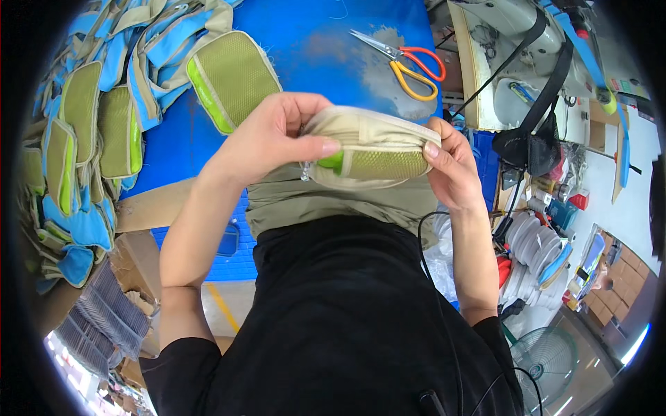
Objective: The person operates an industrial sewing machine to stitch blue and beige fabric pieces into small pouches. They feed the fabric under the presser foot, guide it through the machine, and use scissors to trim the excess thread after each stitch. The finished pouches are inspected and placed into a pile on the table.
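Observation:
Between my two hands I hold a small beige and olive-green fabric pouch (385,164), with a bright green patch showing at its left end. My left hand (288,132) grips that end, thumb on the face and fingers curled behind or into the pouch. My right hand (452,163) pinches the right end between thumb and fingers. A metal zipper pull (305,171) dangles below my left thumb. Just beyond my left hand, an olive mesh panel with bright green edging (234,80) lies on the blue table (305,41).
Orange-and-red-handled scissors (409,66) lie at the table's far right, blades apart. Blue and olive sewn pieces (156,52) heap up on the left and hang over the edge. A sewing machine (510,28) stands at the right, with a fan (547,360) lower down.

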A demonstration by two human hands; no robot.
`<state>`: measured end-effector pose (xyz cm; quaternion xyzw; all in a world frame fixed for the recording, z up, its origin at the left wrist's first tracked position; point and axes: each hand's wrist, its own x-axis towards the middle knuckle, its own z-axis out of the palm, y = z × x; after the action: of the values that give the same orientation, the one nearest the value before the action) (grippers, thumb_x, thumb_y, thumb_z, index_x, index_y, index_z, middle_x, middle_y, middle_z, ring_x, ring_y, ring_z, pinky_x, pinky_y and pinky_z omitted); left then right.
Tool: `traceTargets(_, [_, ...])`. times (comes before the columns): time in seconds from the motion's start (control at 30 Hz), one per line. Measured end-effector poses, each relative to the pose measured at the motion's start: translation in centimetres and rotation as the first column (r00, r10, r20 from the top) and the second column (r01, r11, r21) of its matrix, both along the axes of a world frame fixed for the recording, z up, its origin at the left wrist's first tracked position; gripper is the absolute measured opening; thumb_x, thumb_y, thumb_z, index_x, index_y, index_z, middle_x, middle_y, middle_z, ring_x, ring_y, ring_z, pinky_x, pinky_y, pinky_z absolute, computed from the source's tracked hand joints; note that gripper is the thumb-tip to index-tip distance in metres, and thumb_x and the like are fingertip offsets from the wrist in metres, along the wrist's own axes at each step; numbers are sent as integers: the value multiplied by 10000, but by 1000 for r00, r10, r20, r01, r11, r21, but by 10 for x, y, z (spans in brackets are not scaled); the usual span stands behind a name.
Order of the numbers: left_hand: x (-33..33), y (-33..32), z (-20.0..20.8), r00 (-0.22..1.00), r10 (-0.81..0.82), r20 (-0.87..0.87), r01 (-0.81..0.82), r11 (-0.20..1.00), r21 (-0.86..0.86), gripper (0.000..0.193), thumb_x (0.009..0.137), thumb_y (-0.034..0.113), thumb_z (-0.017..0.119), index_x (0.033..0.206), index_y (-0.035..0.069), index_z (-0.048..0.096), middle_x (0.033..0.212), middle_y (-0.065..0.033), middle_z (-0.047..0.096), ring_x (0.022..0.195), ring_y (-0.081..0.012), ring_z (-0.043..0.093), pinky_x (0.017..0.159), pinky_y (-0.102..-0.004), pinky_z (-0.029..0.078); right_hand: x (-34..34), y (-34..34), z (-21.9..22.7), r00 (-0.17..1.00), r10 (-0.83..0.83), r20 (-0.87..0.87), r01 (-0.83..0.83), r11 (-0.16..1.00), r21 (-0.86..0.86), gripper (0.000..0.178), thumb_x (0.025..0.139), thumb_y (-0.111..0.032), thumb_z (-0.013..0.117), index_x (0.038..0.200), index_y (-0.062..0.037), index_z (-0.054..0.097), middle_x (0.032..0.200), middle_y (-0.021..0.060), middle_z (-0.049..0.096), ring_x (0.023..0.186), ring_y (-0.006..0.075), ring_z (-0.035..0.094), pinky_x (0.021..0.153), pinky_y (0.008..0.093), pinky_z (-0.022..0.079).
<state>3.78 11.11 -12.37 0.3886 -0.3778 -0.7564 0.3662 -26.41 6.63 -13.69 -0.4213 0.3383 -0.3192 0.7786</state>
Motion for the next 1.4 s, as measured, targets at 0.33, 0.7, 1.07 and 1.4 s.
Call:
traceTargets(0.33, [-13, -16, -18, 957, 155, -244, -117, 980, 163, 248, 923, 134, 726, 1125, 4, 665, 1035, -30, 723, 909, -81, 678, 836, -253, 546, 11, 4, -8, 966, -210, 152, 148, 928, 341, 158, 1002, -198, 643, 1004, -60, 567, 1053, 40, 673, 977, 133, 647, 858, 306, 524])
traceTargets(0.7, [-19, 4, 10, 766, 373, 523, -144, 893, -427, 142, 877, -40, 722, 965, 23, 629, 907, -3, 646, 787, -32, 556, 644, -181, 447, 14, 0, -3, 627, -573, -528, -76, 629, -774, 332, 754, -91, 815, 689, -54, 492, 683, 81, 552, 660, 271, 542, 753, 369, 374])
traceTargets(1.07, [-24, -13, 3, 637, 631, 443, -368, 754, -544, 165, 861, -1, 748, 966, 34, 626, 858, 18, 636, 747, -62, 533, 641, -244, 443, 9, 19, 1, 846, -332, -417, 125, 884, -450, 366, 904, -71, 758, 745, -96, 430, 704, -72, 406, 662, 15, 358, 577, 208, 305])
traceTargets(1.4, [-25, -7, -20, 555, 567, 608, -318, 820, -475, 123, 869, 13, 733, 955, -2, 646, 848, -33, 667, 755, -97, 550, 690, -267, 459, 18, 19, -12, 856, -510, -83, 501, 859, -107, 352, 960, -45, 685, 774, -125, 396, 733, -82, 389, 680, 18, 355, 611, 198, 322])
